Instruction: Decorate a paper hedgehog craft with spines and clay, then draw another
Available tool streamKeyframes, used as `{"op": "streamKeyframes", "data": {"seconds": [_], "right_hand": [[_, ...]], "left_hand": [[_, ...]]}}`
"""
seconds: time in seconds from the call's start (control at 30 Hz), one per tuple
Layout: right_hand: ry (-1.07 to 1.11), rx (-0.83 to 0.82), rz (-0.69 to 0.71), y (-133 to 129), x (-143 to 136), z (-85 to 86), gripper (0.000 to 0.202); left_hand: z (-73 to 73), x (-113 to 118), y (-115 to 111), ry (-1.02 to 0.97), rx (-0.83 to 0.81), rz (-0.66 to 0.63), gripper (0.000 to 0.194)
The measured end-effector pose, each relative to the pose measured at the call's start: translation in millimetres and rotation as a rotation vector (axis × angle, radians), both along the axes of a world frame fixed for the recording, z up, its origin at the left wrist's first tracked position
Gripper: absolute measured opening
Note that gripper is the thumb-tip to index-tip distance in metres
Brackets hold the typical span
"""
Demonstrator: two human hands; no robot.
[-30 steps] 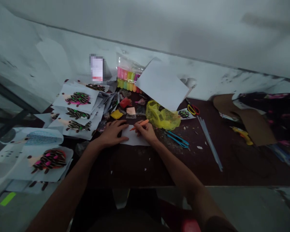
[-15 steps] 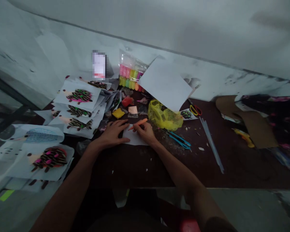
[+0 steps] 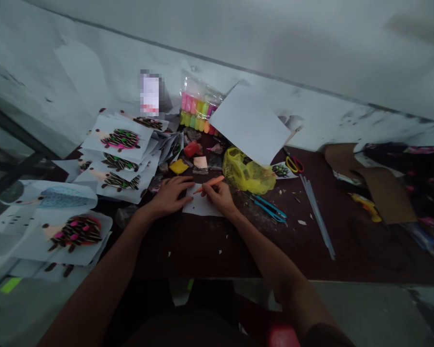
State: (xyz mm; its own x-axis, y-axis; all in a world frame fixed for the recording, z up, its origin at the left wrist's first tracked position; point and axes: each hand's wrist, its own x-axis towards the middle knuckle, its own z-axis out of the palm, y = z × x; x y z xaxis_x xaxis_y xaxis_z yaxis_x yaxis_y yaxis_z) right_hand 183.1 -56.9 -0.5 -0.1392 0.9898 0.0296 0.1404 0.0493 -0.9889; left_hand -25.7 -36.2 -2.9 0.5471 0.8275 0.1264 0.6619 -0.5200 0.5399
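Note:
My right hand [image 3: 222,198] is closed around an orange pen [image 3: 214,181], its tip pointing down-left at a small white sheet of paper [image 3: 199,208]. A few tiny dark marks show on that sheet. Flat across the sheet's left edge lies my left hand [image 3: 169,196], fingers spread, touching the paper. Just beyond the hands are a yellow clay block [image 3: 178,166], a pale pink block [image 3: 200,164] in a dark wrapper and a red lump [image 3: 192,149]. A crumpled yellow plastic bag [image 3: 248,173] sits right of my right hand.
Hedgehog pictures [image 3: 121,140] are piled at left, with another stack [image 3: 75,233] nearer me. Colored clay sticks [image 3: 197,113] lean against the wall beside a large white sheet [image 3: 251,123]. Rightward lie a blue cutter [image 3: 269,208], scissors [image 3: 294,165], clear sticks [image 3: 318,217] and cardboard [image 3: 386,193].
The pen and my right hand have shifted very slightly on the sheet. My left hand stays flat on the paper. The whole view has moved a little.

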Motion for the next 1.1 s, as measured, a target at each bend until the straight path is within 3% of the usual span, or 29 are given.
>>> {"op": "streamKeyframes", "data": {"seconds": [0.17,0.5,0.7,0.87,1.1], "right_hand": [[0.02,0.003,-0.04,0.4,-0.8,-1.7,0.05],[0.082,0.002,-0.143,2.5,-1.9,-5.8,0.049],[0.086,0.018,-0.122,2.1,-2.0,-5.5,0.049],[0.073,0.03,-0.115,2.6,-1.9,-7.1,0.049],[0.039,0.037,-0.115,1.3,-2.1,-5.2,0.047]], "left_hand": [[9.2,4.9,-10.9,-0.132,0.093,-0.003,0.026],[16.7,8.7,-66.4,0.128,0.265,-0.072,0.027],[9.8,5.8,-70.8,0.193,0.32,-0.092,0.028],[3.3,-3.2,-71.2,0.115,0.349,-0.12,0.027],[8.5,-2.3,-73.2,-0.08,0.251,-0.1,0.019]]}}
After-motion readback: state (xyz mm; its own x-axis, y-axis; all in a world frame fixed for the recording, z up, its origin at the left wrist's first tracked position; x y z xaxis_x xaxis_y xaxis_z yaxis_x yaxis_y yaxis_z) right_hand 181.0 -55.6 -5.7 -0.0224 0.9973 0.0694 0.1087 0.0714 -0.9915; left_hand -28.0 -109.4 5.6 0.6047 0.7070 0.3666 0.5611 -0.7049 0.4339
